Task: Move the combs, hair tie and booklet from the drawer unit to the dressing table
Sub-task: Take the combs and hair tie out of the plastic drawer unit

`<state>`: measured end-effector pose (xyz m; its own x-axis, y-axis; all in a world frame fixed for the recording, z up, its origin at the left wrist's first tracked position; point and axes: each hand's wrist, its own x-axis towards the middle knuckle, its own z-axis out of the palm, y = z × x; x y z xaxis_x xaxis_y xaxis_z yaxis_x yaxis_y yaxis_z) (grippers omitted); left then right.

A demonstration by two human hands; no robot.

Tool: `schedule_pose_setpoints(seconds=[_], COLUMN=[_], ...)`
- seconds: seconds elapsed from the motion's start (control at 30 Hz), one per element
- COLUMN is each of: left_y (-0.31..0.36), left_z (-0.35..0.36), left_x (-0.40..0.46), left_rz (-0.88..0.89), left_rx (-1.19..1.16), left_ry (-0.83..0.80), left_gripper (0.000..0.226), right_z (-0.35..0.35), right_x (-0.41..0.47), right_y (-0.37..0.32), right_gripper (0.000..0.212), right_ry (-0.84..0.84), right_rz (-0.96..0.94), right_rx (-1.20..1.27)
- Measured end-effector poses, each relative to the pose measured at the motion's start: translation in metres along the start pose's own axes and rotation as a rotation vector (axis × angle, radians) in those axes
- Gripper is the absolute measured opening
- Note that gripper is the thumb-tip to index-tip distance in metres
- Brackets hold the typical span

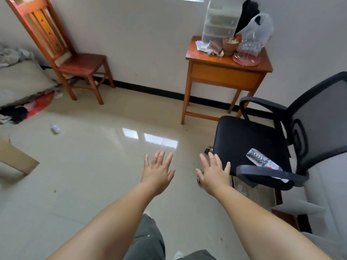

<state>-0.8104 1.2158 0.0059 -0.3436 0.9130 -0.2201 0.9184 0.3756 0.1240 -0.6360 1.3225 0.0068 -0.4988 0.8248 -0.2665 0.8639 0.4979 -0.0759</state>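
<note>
above bare floor, left hand point(158, 171) and right hand point(214, 175) hover with fingers spread, holding nothing, likely because the drawer unit point(220, 21) sits well apart on the table point(229, 61); combs unseen.

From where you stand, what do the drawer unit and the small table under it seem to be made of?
Drawer unit: probably translucent plastic, pale and matte; its contents show dimly through the fronts. Small table: looks like varnished wood, orange-brown, with a slight sheen on top.
</note>
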Motion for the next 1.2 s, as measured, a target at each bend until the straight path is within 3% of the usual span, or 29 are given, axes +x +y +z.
schedule_pose_setpoints(seconds=[0.4,0.67,0.93,1.07,1.2], left_y=[-0.069,-0.01,0.042,0.051,0.058], left_z=[-0.12,-0.174,-0.267,-0.312,-0.361], left_x=[0.383,0.6,0.815,0.892,0.967], left_rz=[0.159,0.378,0.33,0.336,0.263], left_rx=[0.067,0.058,-0.041,-0.112,-0.347], left_ry=[0.06,0.129,0.263,0.34,0.442], left_gripper=[0.061,0.061,0.062,0.062,0.054], right_z=[-0.124,-0.19,-0.297,-0.34,-0.373], right_x=[0.333,0.528,0.74,0.827,0.901], right_y=[-0.027,0.042,0.109,0.126,0.125], right_gripper=[0.059,0.059,0.056,0.046,0.036], right_ry=[0.111,0.205,0.339,0.345,0.331], right_rz=[0.148,0.254,0.144,0.163,0.389], right_rx=[0.131,0.161,0.205,0.546,1.211])
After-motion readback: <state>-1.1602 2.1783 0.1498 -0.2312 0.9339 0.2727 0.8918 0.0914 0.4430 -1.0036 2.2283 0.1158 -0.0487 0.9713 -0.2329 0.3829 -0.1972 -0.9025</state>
